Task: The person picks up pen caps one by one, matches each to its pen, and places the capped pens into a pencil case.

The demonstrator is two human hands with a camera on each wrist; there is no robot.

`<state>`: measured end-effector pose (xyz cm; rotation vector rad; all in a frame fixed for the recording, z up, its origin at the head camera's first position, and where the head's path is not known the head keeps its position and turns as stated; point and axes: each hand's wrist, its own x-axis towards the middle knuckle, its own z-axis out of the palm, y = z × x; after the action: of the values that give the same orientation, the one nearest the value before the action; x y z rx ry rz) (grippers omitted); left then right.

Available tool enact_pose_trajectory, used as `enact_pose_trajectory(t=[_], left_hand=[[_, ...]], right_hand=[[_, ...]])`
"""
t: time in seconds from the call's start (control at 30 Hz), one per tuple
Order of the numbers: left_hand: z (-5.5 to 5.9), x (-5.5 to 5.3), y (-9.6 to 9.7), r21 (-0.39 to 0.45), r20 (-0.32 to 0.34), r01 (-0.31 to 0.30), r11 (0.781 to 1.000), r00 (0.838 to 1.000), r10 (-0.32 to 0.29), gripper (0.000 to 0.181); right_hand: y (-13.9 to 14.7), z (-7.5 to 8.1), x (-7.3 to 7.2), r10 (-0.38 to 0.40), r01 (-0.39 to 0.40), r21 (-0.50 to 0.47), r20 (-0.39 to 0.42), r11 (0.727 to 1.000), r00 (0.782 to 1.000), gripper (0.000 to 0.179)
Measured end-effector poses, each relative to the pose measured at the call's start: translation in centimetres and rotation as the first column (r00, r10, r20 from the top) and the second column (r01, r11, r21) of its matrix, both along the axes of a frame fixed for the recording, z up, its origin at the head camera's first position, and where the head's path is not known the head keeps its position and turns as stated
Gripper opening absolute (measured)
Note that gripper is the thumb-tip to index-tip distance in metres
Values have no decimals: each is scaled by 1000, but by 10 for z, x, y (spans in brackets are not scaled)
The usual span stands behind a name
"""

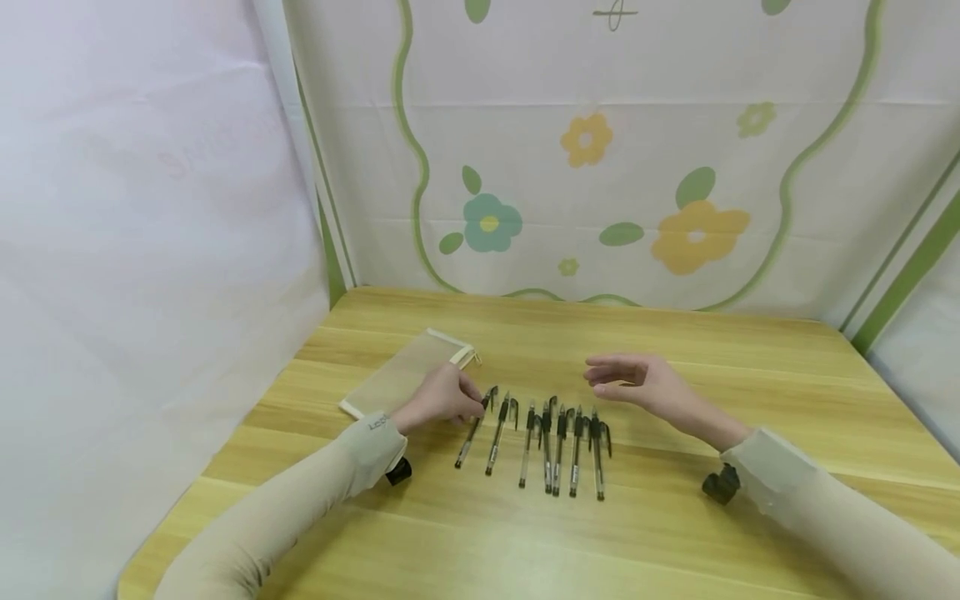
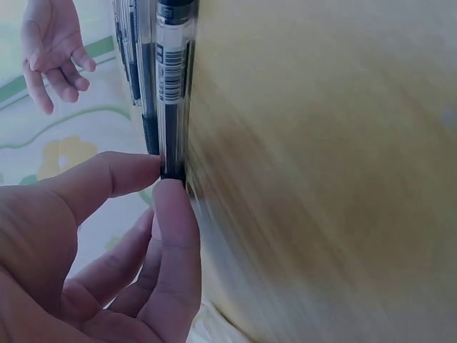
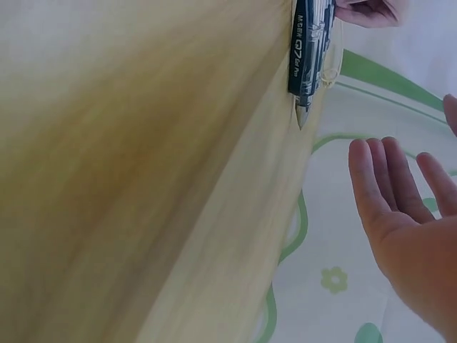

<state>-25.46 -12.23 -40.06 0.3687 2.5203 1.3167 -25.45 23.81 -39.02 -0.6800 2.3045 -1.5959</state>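
My left hand (image 1: 444,395) pinches the leftmost gel pen (image 1: 469,442) near its dark upper end, between thumb and fingers. In the left wrist view that pen (image 2: 171,78) has a clear barrel with a barcode label, and it lies along the table. To its right, several similar pens (image 1: 577,450) lie side by side, their dark ends pointing away from me. My right hand (image 1: 648,385) hovers beyond the right end of the row, fingers extended and holding nothing. The right wrist view shows its palm (image 3: 407,236) apart from the nearest pen (image 3: 305,53).
A flat translucent pouch (image 1: 405,371) with pale edges and a zip lies behind and left of my left hand. The wooden table (image 1: 510,542) ends at a floral-printed cloth (image 1: 525,133) at the back. A white cloth (image 1: 150,250) hangs on the left.
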Motion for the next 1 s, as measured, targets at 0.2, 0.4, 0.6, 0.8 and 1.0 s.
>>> enact_pose_trajectory(t=[0.2,0.4,0.6,0.8,1.0], left_hand=[[4,0,0,-81,-9,43,996,999,-44,7],[3,1,2,-147,8,79,986,997,-79,9],[4,1,2,-168,-11,71,983,997,-74,7],[5,0,-1,-173,-16,88,981,996,-92,6],[7,-1,-8,-87,-6,84,993,996,-85,6]], right_hand=[[-9,1,-4,-14,14,32,1,999,1000,50],[-30,2,-17,33,-32,39,-38,999,999,47],[-51,5,-25,58,-53,74,-68,996,996,39],[-63,6,-34,78,-68,115,-82,991,994,35],[-74,7,-46,91,-79,137,-89,988,992,36]])
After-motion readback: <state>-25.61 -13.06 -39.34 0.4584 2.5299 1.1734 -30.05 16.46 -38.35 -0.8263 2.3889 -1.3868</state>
